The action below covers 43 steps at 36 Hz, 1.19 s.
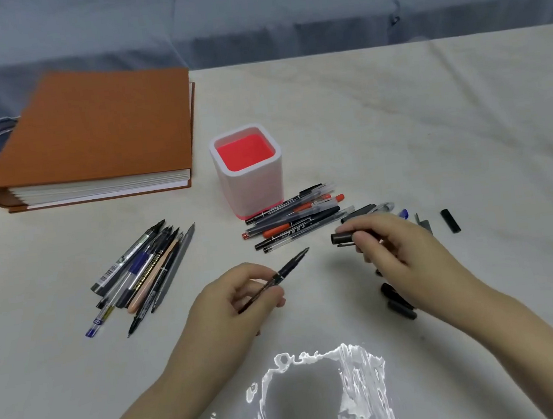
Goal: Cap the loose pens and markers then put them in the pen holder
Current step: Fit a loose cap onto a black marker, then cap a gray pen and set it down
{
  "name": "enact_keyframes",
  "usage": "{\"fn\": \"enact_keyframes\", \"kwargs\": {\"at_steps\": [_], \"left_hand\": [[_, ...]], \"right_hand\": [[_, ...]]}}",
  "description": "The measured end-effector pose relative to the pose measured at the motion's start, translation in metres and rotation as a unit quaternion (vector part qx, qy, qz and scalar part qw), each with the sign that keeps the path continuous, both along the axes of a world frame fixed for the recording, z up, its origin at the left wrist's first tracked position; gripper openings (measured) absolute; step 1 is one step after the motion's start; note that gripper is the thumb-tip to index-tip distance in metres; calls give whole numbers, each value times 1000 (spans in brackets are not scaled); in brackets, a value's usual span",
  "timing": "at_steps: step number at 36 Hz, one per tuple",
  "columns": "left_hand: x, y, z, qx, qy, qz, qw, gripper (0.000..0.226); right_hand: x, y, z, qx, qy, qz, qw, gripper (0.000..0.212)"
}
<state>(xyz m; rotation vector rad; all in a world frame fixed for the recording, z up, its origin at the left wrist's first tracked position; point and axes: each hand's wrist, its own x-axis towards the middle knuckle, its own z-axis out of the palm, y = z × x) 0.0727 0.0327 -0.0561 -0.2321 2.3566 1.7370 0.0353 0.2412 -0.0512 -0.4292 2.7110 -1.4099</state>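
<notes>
My left hand (243,295) holds an uncapped black pen (288,266), its tip pointing up and to the right. My right hand (389,248) pinches a black cap (342,238) with its opening facing left, a short gap from the pen tip. The white pen holder (251,177) with a red inside stands upright behind both hands. A pile of uncapped pens and markers (144,269) lies to the left. A second pile of pens (296,217) lies right in front of the holder. Loose caps (450,220) lie at the right, with two more black caps (399,302) under my right wrist.
A thick brown album (97,133) lies at the back left of the white table. A glossy glare patch (323,393) shows on the near table surface. A blue sofa (246,16) runs behind the table's far edge.
</notes>
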Motion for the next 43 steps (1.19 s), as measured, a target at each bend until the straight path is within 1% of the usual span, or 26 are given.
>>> {"fn": "enact_keyframes", "kwargs": {"at_steps": [3,6,8,13,14,16,18,21,25,26,28,32,34,35,36,37,38,39,40,41,43], "left_hand": [[2,-1,3,-19,18,-9,1000,20],[4,0,8,-31,23,-21,999,16],[5,0,10,-41,31,-29,998,15],[7,1,14,-95,74,-64,991,23],[7,2,15,-105,85,-73,988,24],[6,4,17,-128,108,-96,981,16],[6,5,19,-148,132,-110,974,19],[5,9,21,-135,143,-104,975,18],[4,13,22,-98,107,-99,985,10],[2,14,23,-69,85,-94,989,8],[-3,14,27,5,27,-93,995,16],[-8,8,28,124,-108,-124,979,17],[-9,6,24,131,-138,-125,974,16],[-9,5,22,107,-132,-124,978,16],[-9,4,20,55,-109,-129,984,15],[-10,3,18,-26,-74,-152,985,13],[-9,2,17,-126,-35,-193,972,13],[-8,0,15,-222,0,-237,946,17],[-7,-2,14,-286,24,-263,921,21],[-6,-5,12,-312,34,-264,912,23],[-3,-12,8,-307,46,-213,926,23]], "right_hand": [[1,-1,8,0,-2,24,1000,32],[2,-4,10,20,8,44,999,23],[3,-5,11,34,21,51,998,22],[7,-9,10,55,37,76,995,23],[8,-10,9,53,37,85,994,23],[11,-13,8,37,43,105,993,23],[12,-15,7,26,56,110,992,25],[13,-14,7,16,77,109,991,21],[14,-13,7,13,120,117,986,17],[15,-12,7,11,134,119,984,18],[15,-10,9,11,157,126,979,19],[13,-8,10,16,183,150,972,18],[10,-8,6,26,170,162,972,20],[9,-9,3,42,156,172,972,21],[8,-10,-1,71,139,189,969,23],[8,-12,-6,112,120,213,963,24],[9,-15,-12,152,100,237,954,26],[11,-19,-18,181,81,255,946,30],[12,-22,-22,192,66,261,944,36],[12,-26,-25,185,54,253,948,40],[9,-32,-30,160,51,208,964,46]]}}
